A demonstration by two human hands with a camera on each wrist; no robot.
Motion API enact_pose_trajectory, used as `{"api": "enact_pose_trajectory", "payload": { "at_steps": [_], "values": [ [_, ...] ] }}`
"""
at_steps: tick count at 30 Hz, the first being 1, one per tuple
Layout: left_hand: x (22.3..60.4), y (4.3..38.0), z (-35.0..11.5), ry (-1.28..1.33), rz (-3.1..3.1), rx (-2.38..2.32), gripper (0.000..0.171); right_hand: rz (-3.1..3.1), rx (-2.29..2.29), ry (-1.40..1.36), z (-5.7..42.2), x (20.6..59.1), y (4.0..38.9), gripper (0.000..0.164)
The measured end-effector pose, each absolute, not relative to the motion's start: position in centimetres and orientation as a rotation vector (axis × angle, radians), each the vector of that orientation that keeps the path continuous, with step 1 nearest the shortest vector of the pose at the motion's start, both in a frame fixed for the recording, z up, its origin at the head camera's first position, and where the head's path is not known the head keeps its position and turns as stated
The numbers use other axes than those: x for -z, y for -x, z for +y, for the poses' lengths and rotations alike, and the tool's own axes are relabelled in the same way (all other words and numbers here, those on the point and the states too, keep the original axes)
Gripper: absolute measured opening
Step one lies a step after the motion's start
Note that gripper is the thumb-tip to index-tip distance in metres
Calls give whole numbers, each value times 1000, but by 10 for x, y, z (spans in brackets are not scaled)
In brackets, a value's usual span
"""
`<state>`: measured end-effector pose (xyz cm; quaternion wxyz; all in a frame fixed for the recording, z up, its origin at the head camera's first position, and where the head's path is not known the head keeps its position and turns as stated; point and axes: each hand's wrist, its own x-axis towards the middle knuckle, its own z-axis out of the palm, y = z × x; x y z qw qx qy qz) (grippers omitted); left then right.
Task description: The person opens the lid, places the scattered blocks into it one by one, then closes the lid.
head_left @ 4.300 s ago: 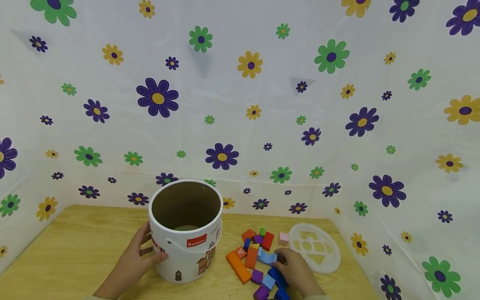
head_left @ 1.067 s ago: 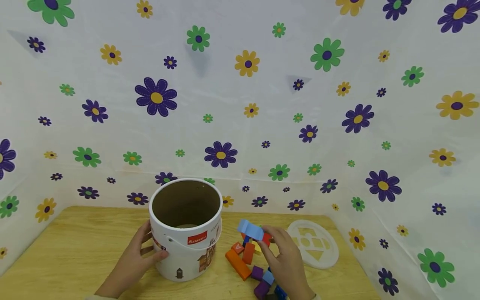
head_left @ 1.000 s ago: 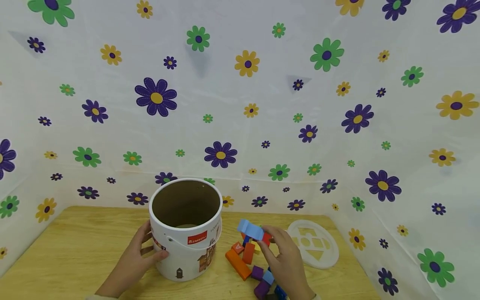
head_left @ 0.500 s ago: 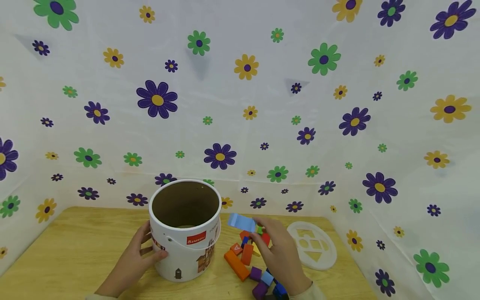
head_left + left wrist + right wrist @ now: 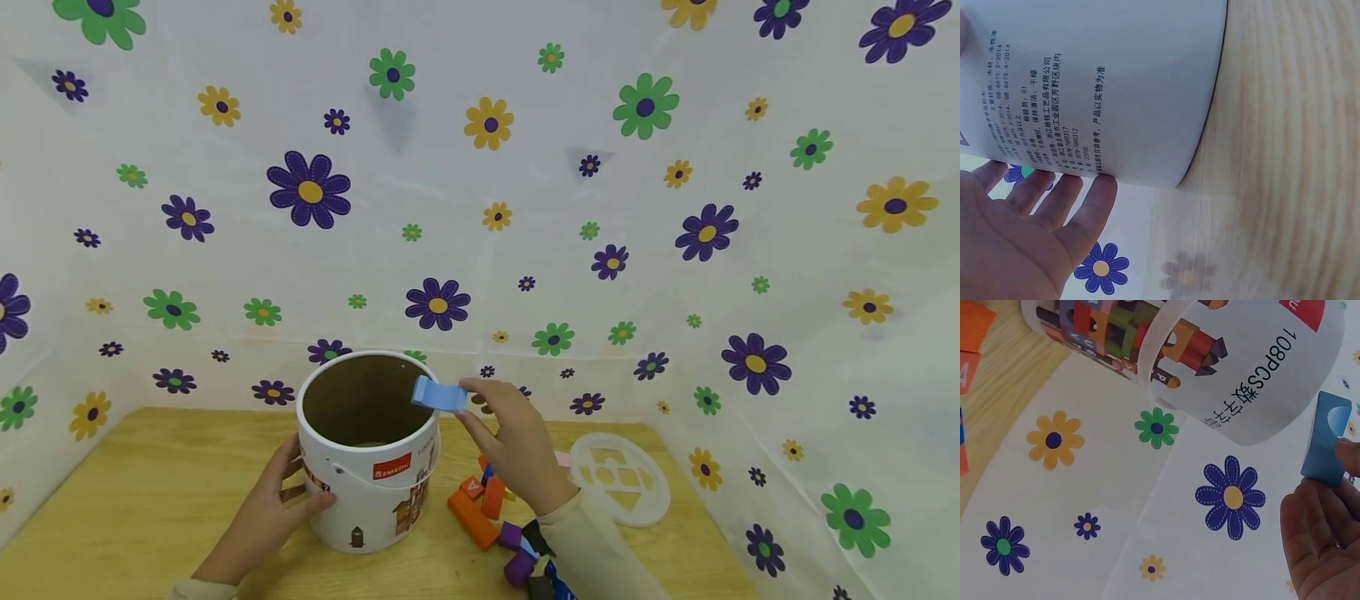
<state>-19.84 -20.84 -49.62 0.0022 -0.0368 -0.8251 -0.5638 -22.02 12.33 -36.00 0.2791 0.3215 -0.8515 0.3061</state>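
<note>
A white round bucket [image 5: 369, 475] with a brown inside stands open on the wooden table [image 5: 150, 500]. My left hand [image 5: 281, 504] rests against its left side, fingers straight along the wall [image 5: 1085, 206]; the bucket wall [image 5: 1104, 81] fills the left wrist view. My right hand [image 5: 510, 437] pinches a light blue arch block [image 5: 438, 395] over the bucket's right rim. In the right wrist view the blue block [image 5: 1327, 439] sits at my fingertips beside the bucket [image 5: 1241, 369].
Several loose coloured blocks [image 5: 487, 508] lie on the table right of the bucket, partly under my right forearm. A white round lid with shape cut-outs [image 5: 618, 483] lies further right. Flower-patterned sheets [image 5: 480, 208] wall in the back and sides.
My right hand picked the blue arch block out of the pile, lifted it and carried it left to the bucket's rim. The left hand stayed on the bucket.
</note>
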Motion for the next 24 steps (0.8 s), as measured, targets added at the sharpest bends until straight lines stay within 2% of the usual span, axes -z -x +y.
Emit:
{"api": "enact_pose_trajectory", "payload": {
  "at_steps": [11,18,24],
  "values": [
    [494,199,-207,108,-2586,1781,102,-2586,-800,-885,86,344,250,36],
    [498,200,-206,77,-2610,1799,108,-2719,-776,-886,73,341,254,33],
    [496,199,-208,93,-2613,1761,108,-2646,-879,-907,80,349,255,42]
  ]
}}
